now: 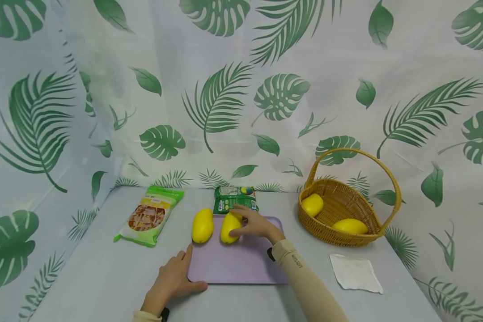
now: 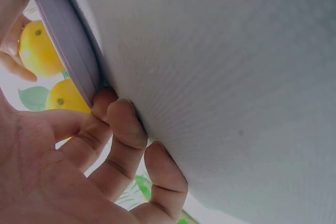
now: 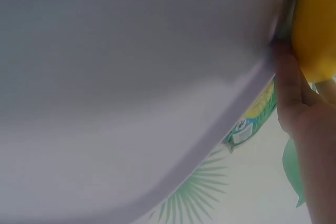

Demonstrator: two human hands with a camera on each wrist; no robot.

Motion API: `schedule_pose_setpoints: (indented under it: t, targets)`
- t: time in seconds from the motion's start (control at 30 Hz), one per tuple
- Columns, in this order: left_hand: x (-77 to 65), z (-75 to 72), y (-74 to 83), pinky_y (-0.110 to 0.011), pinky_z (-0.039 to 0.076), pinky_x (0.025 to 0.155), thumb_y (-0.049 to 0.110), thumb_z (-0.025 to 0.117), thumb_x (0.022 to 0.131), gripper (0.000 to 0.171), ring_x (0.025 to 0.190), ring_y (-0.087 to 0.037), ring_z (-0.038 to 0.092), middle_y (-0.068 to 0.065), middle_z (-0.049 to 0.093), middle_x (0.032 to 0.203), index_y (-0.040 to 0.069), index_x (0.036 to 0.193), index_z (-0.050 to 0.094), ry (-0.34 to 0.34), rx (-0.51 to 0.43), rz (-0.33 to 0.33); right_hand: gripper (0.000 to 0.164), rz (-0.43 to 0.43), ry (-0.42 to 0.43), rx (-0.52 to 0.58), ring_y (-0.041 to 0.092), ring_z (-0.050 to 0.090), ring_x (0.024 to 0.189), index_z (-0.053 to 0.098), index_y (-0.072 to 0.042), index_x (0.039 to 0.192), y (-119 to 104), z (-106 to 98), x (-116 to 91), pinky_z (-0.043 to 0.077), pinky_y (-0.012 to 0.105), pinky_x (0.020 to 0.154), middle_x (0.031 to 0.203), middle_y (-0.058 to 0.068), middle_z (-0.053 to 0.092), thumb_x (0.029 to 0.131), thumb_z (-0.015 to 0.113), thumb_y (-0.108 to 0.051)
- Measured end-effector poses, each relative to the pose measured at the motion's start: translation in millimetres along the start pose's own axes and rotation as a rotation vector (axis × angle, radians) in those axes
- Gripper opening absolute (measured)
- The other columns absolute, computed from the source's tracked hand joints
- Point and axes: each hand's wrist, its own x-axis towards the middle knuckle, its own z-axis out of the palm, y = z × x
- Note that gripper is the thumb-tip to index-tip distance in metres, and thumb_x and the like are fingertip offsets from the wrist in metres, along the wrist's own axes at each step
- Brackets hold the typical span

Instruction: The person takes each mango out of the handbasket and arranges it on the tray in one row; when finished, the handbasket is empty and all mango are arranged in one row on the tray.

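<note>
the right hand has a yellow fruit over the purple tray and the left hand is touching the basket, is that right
Not quite: the left hand is touching the purple tray, not the basket, as the head view shows. The right hand does have a yellow fruit over the tray.

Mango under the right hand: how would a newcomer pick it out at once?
Find the lilac tray in the head view. Toward its far left, the mango is the right one of a side-by-side yellow pair. Unlike its neighbour, it is held by the right hand.
</note>
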Motion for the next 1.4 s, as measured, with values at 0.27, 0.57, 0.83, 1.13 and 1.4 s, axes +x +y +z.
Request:
schedule_pose_setpoints:
  t: [0.27, 0.57, 0.83, 1.13, 1.4]
  targets:
    - [-0.7, 0.1, 0.3, -0.070, 0.047, 0.091, 0.064, 0.086, 0.064, 0.121, 0.115, -0.040, 0.060, -0.026, 0.056, 0.137, 0.000, 0.154, 0.035, 0.013, 0.006, 0.008, 0.080, 0.021, 0.002, -0.014, 0.031, 0.055, 0.132, 0.048, -0.019, 0.150, 3, -6, -7, 0.048, 0.047, 0.110, 0.167, 0.010, 0.026, 0.082, 0.080, -0.045]
    - [-3.8, 2.3, 0.9, -0.067, 0.048, 0.090, 0.063, 0.086, 0.065, 0.120, 0.116, -0.040, 0.059, -0.026, 0.056, 0.138, 0.000, 0.154, 0.035, 0.022, -0.014, 0.022, 0.079, -0.024, 0.032, -0.016, 0.037, 0.057, 0.132, 0.044, -0.011, 0.152, 11, -23, -32, 0.045, 0.055, 0.111, 0.165, 0.017, 0.028, 0.086, 0.077, -0.041]
    - [-4.1, 0.6, 1.1, -0.069, 0.047, 0.092, 0.062, 0.086, 0.065, 0.120, 0.118, -0.042, 0.058, -0.028, 0.054, 0.140, 0.000, 0.154, 0.034, 0.019, -0.012, 0.018, 0.084, 0.022, 0.086, -0.046, 0.041, 0.058, 0.129, 0.039, -0.011, 0.155, 25, -51, -60, 0.046, 0.057, 0.108, 0.164, 0.021, 0.027, 0.087, 0.076, -0.045]
    - [-3.4, -0.9, -0.3, -0.070, 0.046, 0.094, 0.062, 0.086, 0.066, 0.120, 0.119, -0.042, 0.058, -0.028, 0.054, 0.141, 0.000, 0.154, 0.034, 0.014, -0.016, 0.013, 0.083, 0.053, 0.173, -0.090, 0.042, 0.055, 0.132, 0.041, -0.014, 0.154, 34, -85, -92, 0.048, 0.057, 0.106, 0.163, 0.017, 0.031, 0.087, 0.074, -0.050]
    - [-2.3, -1.2, 1.7, -0.072, 0.045, 0.093, 0.063, 0.085, 0.066, 0.121, 0.120, -0.044, 0.058, -0.028, 0.053, 0.141, 0.000, 0.154, 0.033, 0.007, 0.001, 0.022, 0.081, 0.074, 0.247, -0.148, 0.046, 0.044, 0.140, 0.042, -0.011, 0.153, 43, -116, -119, 0.043, 0.064, 0.108, 0.163, 0.021, 0.029, 0.088, 0.073, -0.048]
